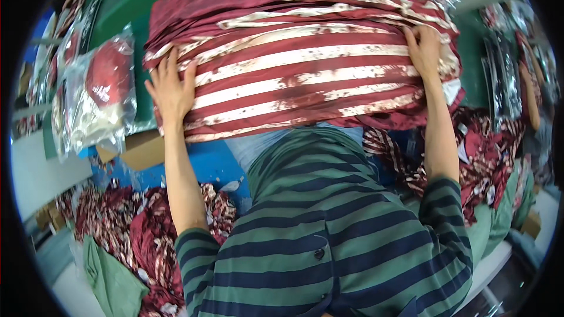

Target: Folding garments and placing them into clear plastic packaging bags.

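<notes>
A dark red and white striped garment (305, 76) with dark red blotches lies spread across the green table, its near edge against my body. Its far part is gathered in folds, and a plain dark red section shows at the far left. My left hand (173, 89) rests on the garment's left edge with the fingers spread. On the right side my right hand (423, 50) lies on the cloth, fingers bent a little and apart. A small white label (452, 91) shows at the garment's right edge. Neither hand grips anything that I can see.
Clear plastic bags with folded red and cream clothing (108, 85) sit at the left table end. Beyond the garment runs the green tabletop (132, 0). More bagged items (505, 76) lie at the right. Heaps of similar red clothing (155, 229) cover the floor, beside a cardboard box (144, 151).
</notes>
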### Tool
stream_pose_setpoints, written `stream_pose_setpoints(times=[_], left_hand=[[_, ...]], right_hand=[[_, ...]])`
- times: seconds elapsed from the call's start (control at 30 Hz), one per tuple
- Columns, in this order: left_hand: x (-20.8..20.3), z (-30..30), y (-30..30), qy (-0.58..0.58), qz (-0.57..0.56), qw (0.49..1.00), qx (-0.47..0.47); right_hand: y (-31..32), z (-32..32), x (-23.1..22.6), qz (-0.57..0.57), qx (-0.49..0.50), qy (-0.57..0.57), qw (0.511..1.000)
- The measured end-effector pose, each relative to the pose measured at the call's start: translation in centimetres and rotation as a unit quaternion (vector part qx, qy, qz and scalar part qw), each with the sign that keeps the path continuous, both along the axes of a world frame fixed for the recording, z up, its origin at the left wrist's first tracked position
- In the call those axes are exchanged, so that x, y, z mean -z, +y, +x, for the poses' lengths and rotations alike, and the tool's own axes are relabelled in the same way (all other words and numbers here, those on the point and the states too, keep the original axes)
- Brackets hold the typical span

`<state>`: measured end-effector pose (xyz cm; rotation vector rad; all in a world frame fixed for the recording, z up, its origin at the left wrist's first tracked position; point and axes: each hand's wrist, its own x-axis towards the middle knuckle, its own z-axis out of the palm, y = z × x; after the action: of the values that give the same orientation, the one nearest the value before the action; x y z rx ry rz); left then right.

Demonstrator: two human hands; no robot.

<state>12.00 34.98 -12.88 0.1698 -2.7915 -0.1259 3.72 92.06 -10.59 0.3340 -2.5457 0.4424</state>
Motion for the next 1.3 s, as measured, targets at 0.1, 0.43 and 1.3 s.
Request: stream_pose_setpoints(times=[0.1,0.43,1.3], left_hand=[[-1.3,0.4,0.0,0.054,0.082,0.995,0.013],[-2.6,13.8,10.6,-0.242,0.339,0.834,0.361],[-22.8,9.4,5.0,-0.190,0.268,0.884,0.333]], right_hand=[[1.1,-0.5,0.1,-0.061,0.016,-0.096,0.993],[8.8,20.6,-0.4,-0.502,0.257,0.062,0.823],[8.6,14.1,-8.2,-0.741,0.142,-0.126,0.644]])
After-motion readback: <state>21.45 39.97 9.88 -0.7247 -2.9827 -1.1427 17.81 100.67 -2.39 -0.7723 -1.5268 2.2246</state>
